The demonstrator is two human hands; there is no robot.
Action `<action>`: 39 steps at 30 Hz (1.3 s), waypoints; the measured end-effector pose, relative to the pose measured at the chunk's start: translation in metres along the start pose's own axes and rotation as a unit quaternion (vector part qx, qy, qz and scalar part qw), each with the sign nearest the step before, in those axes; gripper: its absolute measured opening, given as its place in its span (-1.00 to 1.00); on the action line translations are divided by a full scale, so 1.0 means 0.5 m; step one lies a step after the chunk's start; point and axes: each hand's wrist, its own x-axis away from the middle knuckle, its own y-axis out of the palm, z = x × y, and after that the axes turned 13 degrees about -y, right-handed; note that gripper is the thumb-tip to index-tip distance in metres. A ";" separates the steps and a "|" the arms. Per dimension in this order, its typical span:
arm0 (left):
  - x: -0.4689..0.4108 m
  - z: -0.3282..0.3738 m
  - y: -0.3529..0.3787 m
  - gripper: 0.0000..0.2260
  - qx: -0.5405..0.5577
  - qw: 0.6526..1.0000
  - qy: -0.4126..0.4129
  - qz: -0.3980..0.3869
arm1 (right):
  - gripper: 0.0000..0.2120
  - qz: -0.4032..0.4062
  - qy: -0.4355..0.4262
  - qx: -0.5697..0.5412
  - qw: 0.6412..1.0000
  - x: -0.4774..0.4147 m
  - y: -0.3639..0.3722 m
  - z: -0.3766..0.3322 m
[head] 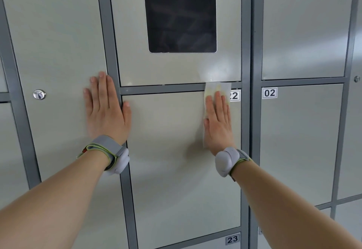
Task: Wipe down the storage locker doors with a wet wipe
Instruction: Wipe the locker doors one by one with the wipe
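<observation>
Locker bank seen from the front, both arms raised to it. The left hand (105,109), left of centre, lies flat with fingers straight and close together; its palm and fingers rest on the tall left door (58,53) and the grey upright (112,53), and its thumb touches the left edge of the centre door (176,160). The right hand (218,123), right of centre, is likewise flat, fingers straight and side by side, pressing the wipe (215,90) against the upper right corner of the centre door. The wipe, white with a yellowish tinge, shows above the fingertips and along the thumb side of the hand; its top edge crosses the grey crossbar (160,89) and reaches the lower edge of the panel (133,62) above, where a shiny smear (215,72) shows. The wipe covers part of the label "22" (235,95). A dark screen (181,13) is set in the panel at top centre. A round lock (39,94) sits on the left door at mid-left. Label "02" (270,92) marks a door at right; label "23" (232,239) stands at the bottom edge. Each wrist carries a grey band (109,150) with a pale pod.
</observation>
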 end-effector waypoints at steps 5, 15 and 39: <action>0.001 0.001 0.001 -0.43 -0.003 1.000 0.003 0.001 | -0.46 0.047 0.073 -0.012 0.996 -0.043 -0.015 0.011; 0.002 0.000 0.002 -0.43 -0.011 1.000 0.001 -0.004 | -0.49 -0.021 -0.028 0.023 0.999 0.004 -0.015 0.024; 0.003 0.001 0.002 -0.43 -0.010 1.000 0.002 0.002 | -0.41 -0.009 0.087 0.011 0.996 -0.004 -0.053 0.068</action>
